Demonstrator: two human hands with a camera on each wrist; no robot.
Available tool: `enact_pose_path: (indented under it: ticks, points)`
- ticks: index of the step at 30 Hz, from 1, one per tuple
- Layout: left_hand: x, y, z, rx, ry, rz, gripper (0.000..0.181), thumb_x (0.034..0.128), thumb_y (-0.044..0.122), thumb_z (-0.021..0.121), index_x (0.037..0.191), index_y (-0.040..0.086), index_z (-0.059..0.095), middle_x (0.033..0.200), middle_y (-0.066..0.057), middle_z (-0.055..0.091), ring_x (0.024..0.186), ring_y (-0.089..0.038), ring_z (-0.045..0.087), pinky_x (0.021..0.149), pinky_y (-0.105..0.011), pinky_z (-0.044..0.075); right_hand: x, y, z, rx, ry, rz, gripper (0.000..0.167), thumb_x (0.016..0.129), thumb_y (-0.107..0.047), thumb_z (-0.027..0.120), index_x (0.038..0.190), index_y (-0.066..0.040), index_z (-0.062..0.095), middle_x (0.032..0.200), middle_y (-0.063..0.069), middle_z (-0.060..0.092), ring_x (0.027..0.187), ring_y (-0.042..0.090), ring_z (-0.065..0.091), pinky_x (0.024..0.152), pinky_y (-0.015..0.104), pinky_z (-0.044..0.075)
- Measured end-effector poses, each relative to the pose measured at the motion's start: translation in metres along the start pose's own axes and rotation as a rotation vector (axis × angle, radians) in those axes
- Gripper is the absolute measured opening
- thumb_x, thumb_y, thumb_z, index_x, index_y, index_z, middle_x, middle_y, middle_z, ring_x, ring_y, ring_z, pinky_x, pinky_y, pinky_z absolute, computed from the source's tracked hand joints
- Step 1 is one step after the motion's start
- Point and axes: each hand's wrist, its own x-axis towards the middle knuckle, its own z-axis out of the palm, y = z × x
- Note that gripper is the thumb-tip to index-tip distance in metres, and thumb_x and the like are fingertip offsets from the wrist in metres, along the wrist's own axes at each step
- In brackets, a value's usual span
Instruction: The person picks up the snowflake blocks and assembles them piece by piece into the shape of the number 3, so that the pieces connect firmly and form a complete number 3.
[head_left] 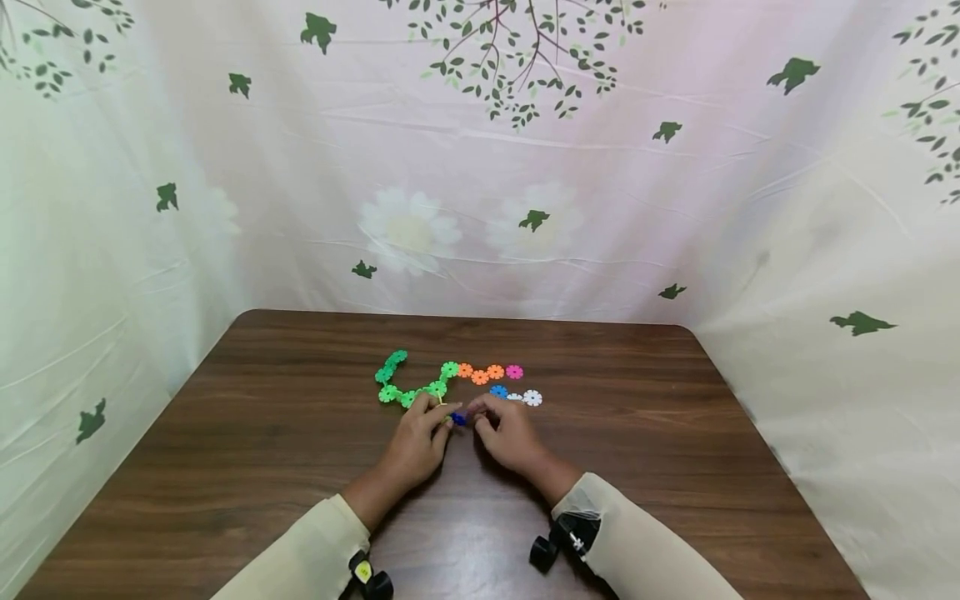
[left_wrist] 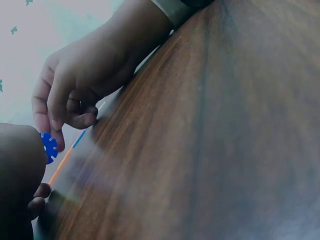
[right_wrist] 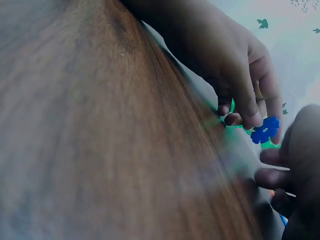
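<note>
My left hand (head_left: pixel 420 437) pinches a dark blue flower-shaped disc (right_wrist: pixel 265 130) between thumb and index finger, just above the tabletop. Close by on the right, my right hand (head_left: pixel 512 433) has its fingers loosely bent, with nothing seen between them; its fingertips are near the blue disc in the head view. Beyond the left hand, green notched discs (head_left: pixel 388 393) form a curved chain, partly hidden by the fingers. Orange discs (head_left: pixel 480 377) continue from its right end. A thin yellow edge shows beside the left fingers, too small to make out.
A pink disc (head_left: pixel 514 372) lies at the right end of the orange row. Nearer the right hand are a lighter blue disc (head_left: pixel 498 391) and a white disc (head_left: pixel 532 398). The brown wooden table (head_left: pixel 637 400) meets a patterned cloth (head_left: pixel 465 275) at the back.
</note>
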Motion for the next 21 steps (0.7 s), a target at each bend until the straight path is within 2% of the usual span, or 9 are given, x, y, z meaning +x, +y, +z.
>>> enact_pose_path:
  ticks: [4,7,9,12,16,21]
  points:
    - [0.0,-0.0003,0.0006,-0.005,-0.008,-0.002,0.026,0.1007,-0.002,0.073,0.126,0.002,0.078,0.106,-0.01,0.057,0.089,-0.016,0.059,0.078,-0.032,0.056,0.0023,0.0033,0.0003,-0.091,0.144,-0.035,0.019,0.089,0.014,0.068,0.097,0.0,0.077,0.088,0.01,0.079,0.077,0.017,0.071,0.07,0.028,0.058]
    - [-0.0003,-0.0008,0.0009,-0.008,-0.014,0.0,0.025,0.1007,0.001,0.075,0.125,0.002,0.078,0.107,-0.011,0.058,0.091,-0.018,0.06,0.079,-0.034,0.056,0.0033,0.0063,0.0009,-0.176,0.216,-0.044,0.017,0.087,0.014,0.071,0.097,0.001,0.076,0.089,0.01,0.078,0.08,0.021,0.069,0.072,0.033,0.057]
    - [-0.0009,-0.001,0.0008,-0.006,-0.021,-0.002,0.025,0.1008,0.004,0.075,0.126,0.002,0.078,0.109,-0.012,0.058,0.092,-0.018,0.06,0.079,-0.035,0.056,0.0035,0.0081,0.0013,-0.216,0.228,-0.03,0.017,0.087,0.012,0.074,0.1,0.001,0.077,0.096,0.011,0.078,0.089,0.026,0.069,0.081,0.04,0.056]
    - [-0.0015,-0.0012,0.0008,-0.005,-0.031,-0.01,0.026,0.1013,0.005,0.075,0.127,0.002,0.077,0.109,-0.011,0.058,0.091,-0.017,0.059,0.079,-0.034,0.055,0.0031,0.0095,0.0017,-0.261,0.217,0.028,0.017,0.088,0.008,0.075,0.103,-0.001,0.078,0.11,0.012,0.079,0.107,0.031,0.066,0.093,0.052,0.047]
    - [-0.0022,-0.0015,0.0008,-0.006,-0.033,-0.007,0.026,0.1014,0.006,0.076,0.127,0.002,0.077,0.108,-0.01,0.058,0.089,-0.016,0.058,0.077,-0.032,0.054,0.0033,0.0095,0.0008,-0.323,0.212,0.114,0.016,0.09,0.003,0.078,0.104,-0.002,0.082,0.119,0.012,0.079,0.123,0.037,0.061,0.096,0.06,0.035]
    - [-0.0012,-0.0011,0.0,-0.015,-0.002,0.005,0.025,0.1005,0.005,0.077,0.125,0.002,0.078,0.107,-0.011,0.06,0.09,-0.018,0.061,0.078,-0.035,0.055,0.0066,0.0095,-0.0027,-0.378,0.186,0.206,0.015,0.094,-0.003,0.08,0.108,-0.003,0.083,0.129,0.013,0.078,0.135,0.043,0.055,0.101,0.066,0.03]
